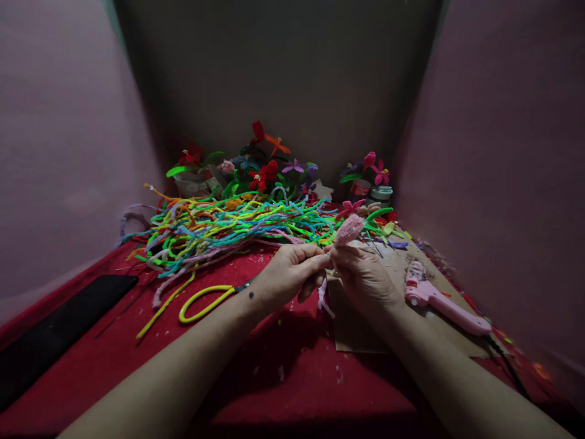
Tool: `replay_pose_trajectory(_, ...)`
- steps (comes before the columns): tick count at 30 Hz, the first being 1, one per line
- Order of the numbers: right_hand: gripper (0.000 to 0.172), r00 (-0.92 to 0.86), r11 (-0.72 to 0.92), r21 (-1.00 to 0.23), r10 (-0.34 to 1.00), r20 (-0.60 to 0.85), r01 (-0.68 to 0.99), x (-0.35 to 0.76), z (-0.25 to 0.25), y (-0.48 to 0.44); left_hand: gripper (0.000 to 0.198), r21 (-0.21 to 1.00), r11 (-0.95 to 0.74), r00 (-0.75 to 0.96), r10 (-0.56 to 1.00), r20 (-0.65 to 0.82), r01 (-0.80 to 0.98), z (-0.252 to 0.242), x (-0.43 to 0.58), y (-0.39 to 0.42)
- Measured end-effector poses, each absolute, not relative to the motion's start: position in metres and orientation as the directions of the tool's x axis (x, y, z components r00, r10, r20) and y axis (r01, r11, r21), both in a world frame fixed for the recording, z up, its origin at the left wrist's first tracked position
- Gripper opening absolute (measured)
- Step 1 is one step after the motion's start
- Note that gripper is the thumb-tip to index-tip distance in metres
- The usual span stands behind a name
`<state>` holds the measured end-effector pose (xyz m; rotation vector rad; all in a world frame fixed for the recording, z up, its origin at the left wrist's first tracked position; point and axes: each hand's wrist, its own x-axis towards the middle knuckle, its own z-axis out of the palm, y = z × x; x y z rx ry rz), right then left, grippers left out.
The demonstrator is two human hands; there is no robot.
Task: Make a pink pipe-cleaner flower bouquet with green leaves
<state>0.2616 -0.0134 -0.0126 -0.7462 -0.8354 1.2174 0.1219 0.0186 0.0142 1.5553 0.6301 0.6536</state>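
A pale pink fuzzy pipe-cleaner flower bud [350, 230] sticks up from my right hand [365, 274], whose fingers pinch its base. My left hand [299, 268] is closed too, thumb against fingers, meeting the right fingertips just below the bud; what it pinches is too small to make out. Light pink pipe-cleaner ends [324, 300] hang beneath the hands. Beside my left wrist lie scissors with yellow handles [205, 302], their blades partly hidden by the wrist.
A heap of colourful pipe cleaners [228, 225] spreads across the red cloth [219, 366]. Finished pipe-cleaner flowers [262, 177] stand behind it. On the right, a pink glue gun [448, 305] rests on cardboard [478, 347]. A long black object [68, 323] lies at left. Pale walls flank both sides.
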Motion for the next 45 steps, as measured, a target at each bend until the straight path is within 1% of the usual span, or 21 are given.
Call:
replay_pose_trajectory(3,0.01,0.174,0.212,-0.844,0.974,0.143,-0.493,0.261,-0.014,-0.011,0.024,0.962,-0.268,0.567,0.801,0.192,0.053,0.013,0.128,0.015)
replay_pose_trajectory(5,0.01,0.163,0.206,-0.841,0.976,0.142,-0.5,0.262,-0.015,-0.01,0.024,0.951,-0.304,0.525,0.818,0.235,0.048,0.013,0.129,0.014)
replay_pose_trajectory(7,0.008,0.151,0.2,-0.846,0.978,0.143,-0.495,0.263,-0.015,-0.011,0.023,0.971,-0.236,0.533,0.825,0.186,0.026,0.013,0.128,0.015)
replay_pose_trajectory(11,0.002,0.126,0.202,-0.875,0.979,0.162,-0.441,0.265,-0.013,-0.014,0.022,0.998,0.002,0.595,0.803,0.036,-0.064,0.016,0.125,0.018)
replay_pose_trajectory(15,0.006,0.08,0.22,-0.894,0.975,0.205,-0.391,0.265,-0.013,-0.015,0.021,0.967,0.221,0.669,0.739,-0.081,-0.127,0.012,0.123,0.022)
replay_pose_trajectory(18,0.004,0.056,0.221,-0.888,0.975,0.217,-0.404,0.265,-0.014,-0.014,0.018,0.927,0.34,0.751,0.65,-0.113,-0.155,0.008,0.12,0.027)
replay_pose_trajectory(21,0.002,0.06,0.203,-0.88,0.979,0.196,-0.429,0.265,-0.016,-0.012,0.016,0.918,0.364,0.8,0.592,-0.098,-0.157,0.009,0.119,0.027)
replay_pose_trajectory(23,0.004,0.079,0.206,-0.873,0.979,0.191,-0.443,0.266,-0.018,-0.01,0.018,0.962,0.251,0.765,0.639,-0.079,-0.109,0.01,0.121,0.025)
replay_pose_trajectory(25,0.007,0.109,0.225,-0.867,0.974,0.197,-0.445,0.266,-0.02,-0.009,0.023,1.0,-0.002,0.667,0.745,0.001,0.0,0.009,0.124,0.021)
replay_pose_trajectory(26,0.008,0.122,0.234,-0.866,0.972,0.2,-0.441,0.266,-0.021,-0.008,0.023,0.984,-0.161,0.609,0.789,0.082,0.076,0.007,0.125,0.019)
replay_pose_trajectory(27,0.009,0.134,0.242,-0.869,0.97,0.203,-0.431,0.266,-0.022,-0.008,0.022,0.935,-0.32,0.558,0.809,0.185,0.154,0.004,0.126,0.018)
replay_pose_trajectory(29,0.009,0.16,0.258,-0.884,0.964,0.211,-0.389,0.264,-0.022,-0.009,0.018,0.782,-0.565,0.509,0.77,0.384,0.265,-0.002,0.127,0.018)
replay_pose_trajectory(31,0.007,0.195,0.272,-0.892,0.957,0.213,-0.362,0.261,-0.021,-0.011,0.017,0.68,-0.667,0.491,0.722,0.488,0.304,-0.006,0.127,0.019)
replay_pose_trajectory(32,0.006,0.209,0.272,-0.891,0.956,0.207,-0.363,0.26,-0.019,-0.012,0.019,0.686,-0.664,0.48,0.725,0.493,0.297,-0.006,0.127,0.019)
replay_pose_trajectory(34,0.005,0.196,0.245,-0.888,0.964,0.181,-0.389,0.258,-0.017,-0.014,0.021,0.815,-0.532,0.473,0.793,0.384,0.229,-0.002,0.128,0.02)
replay_pose_trajectory(36,0.005,0.166,0.217,-0.884,0.973,0.161,-0.415,0.259,-0.016,-0.015,0.02,0.959,-0.262,0.506,0.844,0.175,0.105,0.004,0.128,0.019)
replay_pose_trajectory(37,0.005,0.154,0.206,-0.881,0.976,0.154,-0.427,0.259,-0.016,-0.015,0.019,0.993,-0.115,0.54,0.838,0.074,0.041,0.006,0.128,0.019)
replay_pose_trajectory(39,0.008,0.126,0.184,-0.873,0.982,0.142,-0.451,0.261,-0.017,-0.014,0.016,0.993,0.112,0.606,0.793,-0.06,-0.049,0.01,0.127,0.02)
replay_pose_trajectory(41,0.011,0.1,0.165,-0.872,0.986,0.134,-0.46,0.263,-0.019,-0.012,0.016,0.969,0.227,0.657,0.746,-0.106,-0.101,0.012,0.124,0.022)
replay_pose_trajectory(43,0.011,0.079,0.157,-0.881,0.988,0.136,-0.446,0.264,-0.021,-0.01,0.016,0.954,0.281,0.706,0.697,-0.128,-0.105,0.012,0.12,0.025)
replay_pose_trajectory(45,0.009,0.089,0.171,-0.894,0.985,0.147,-0.414,0.265,-0.021,-0.01,0.017,0.962,0.262,0.734,0.667,-0.126,-0.073,0.012,0.119,0.027)
